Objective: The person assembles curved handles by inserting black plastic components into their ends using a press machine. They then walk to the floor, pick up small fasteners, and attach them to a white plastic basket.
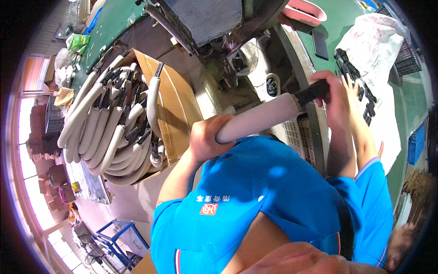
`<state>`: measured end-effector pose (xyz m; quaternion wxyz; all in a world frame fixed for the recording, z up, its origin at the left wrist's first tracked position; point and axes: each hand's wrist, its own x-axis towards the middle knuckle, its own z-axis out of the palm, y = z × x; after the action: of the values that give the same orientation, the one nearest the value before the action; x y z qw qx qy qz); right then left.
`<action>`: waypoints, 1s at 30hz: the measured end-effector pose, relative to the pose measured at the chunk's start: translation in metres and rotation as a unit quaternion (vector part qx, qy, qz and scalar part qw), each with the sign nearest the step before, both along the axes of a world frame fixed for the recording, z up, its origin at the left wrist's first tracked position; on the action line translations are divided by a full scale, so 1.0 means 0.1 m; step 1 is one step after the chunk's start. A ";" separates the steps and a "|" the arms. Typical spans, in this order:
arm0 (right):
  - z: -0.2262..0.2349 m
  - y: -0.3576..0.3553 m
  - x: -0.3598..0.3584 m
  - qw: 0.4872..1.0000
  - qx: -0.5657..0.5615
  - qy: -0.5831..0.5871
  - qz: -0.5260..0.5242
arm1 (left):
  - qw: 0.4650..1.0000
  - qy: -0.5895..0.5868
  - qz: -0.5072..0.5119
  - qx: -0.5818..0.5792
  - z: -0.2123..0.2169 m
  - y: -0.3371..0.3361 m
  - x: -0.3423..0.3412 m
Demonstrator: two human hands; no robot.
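Note:
I hold a long white foam-covered tube (pixel 260 119) across my chest, above my blue shirt. My left hand (pixel 209 138) is wrapped around its near left end. My right hand (pixel 335 97) grips the black end piece (pixel 312 92) at the tube's far right end. Just to the right of my right hand, another person's hand (pixel 352 87) and blue-sleeved forearm reach toward small black parts (pixel 350 68) lying on a white sheet (pixel 388 109).
An open cardboard box (pixel 175 105) at the left holds several curved white foam tubes with black ends (pixel 107 128). A grey machine (pixel 205 18) stands ahead. The green table (pixel 342 23) carries a pink tray (pixel 305 10) and a dark phone (pixel 320 44). Blue crates (pixel 416 144) sit at the right.

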<state>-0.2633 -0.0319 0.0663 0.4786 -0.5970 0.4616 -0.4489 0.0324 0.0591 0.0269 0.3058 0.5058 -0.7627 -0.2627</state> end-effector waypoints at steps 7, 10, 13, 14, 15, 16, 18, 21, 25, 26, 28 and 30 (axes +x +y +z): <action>-0.68 -0.44 0.68 0.973 -0.062 0.219 0.027 | 0.988 -0.048 0.147 -0.013 -0.49 0.06 0.30; -1.04 -0.63 0.92 0.978 -0.067 0.187 0.057 | 0.982 -0.081 0.171 -0.032 -0.68 0.04 0.47; -1.19 -0.96 1.15 0.970 -0.112 0.198 0.081 | 0.972 -0.022 0.233 -0.031 -0.83 -0.04 0.49; -1.19 -1.10 1.24 0.962 -0.135 0.220 0.085 | 0.967 -0.032 0.247 -0.052 -0.85 -0.08 0.50; -1.16 -1.21 1.31 0.955 -0.150 0.237 0.101 | 0.962 -0.043 0.260 -0.073 -0.86 -0.13 0.50; -1.14 -1.35 1.39 0.946 -0.165 0.254 0.116 | 0.956 -0.052 0.272 -0.094 -0.87 -0.18 0.53; -1.35 -1.58 1.37 0.825 -0.325 0.443 0.131 | 0.956 -0.046 0.271 -0.107 -0.88 -0.29 0.54; -1.18 -1.59 1.56 0.824 -0.323 0.446 0.134 | 0.952 -0.045 0.284 -0.106 -0.92 -0.36 0.63; -1.11 -1.51 1.63 0.966 -0.075 0.224 0.107 | 0.955 -0.051 0.280 -0.081 -0.98 -0.41 0.69; -1.24 -1.55 1.62 0.965 -0.109 0.216 0.105 | 0.956 -0.055 0.282 -0.063 -1.01 -0.43 0.70; -1.52 -1.64 1.55 0.962 -0.172 0.185 0.100 | 0.957 -0.052 0.285 -0.003 -1.09 -0.41 0.67; -1.39 -1.65 1.60 0.973 -0.013 0.184 0.137 | 0.950 -0.049 0.299 0.073 -1.14 -0.39 0.73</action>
<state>-0.1029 -0.1967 -0.0730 0.4344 -0.7329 0.4501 -0.2675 0.1049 0.0199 -0.0871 0.2948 0.7435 -0.5694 -0.1898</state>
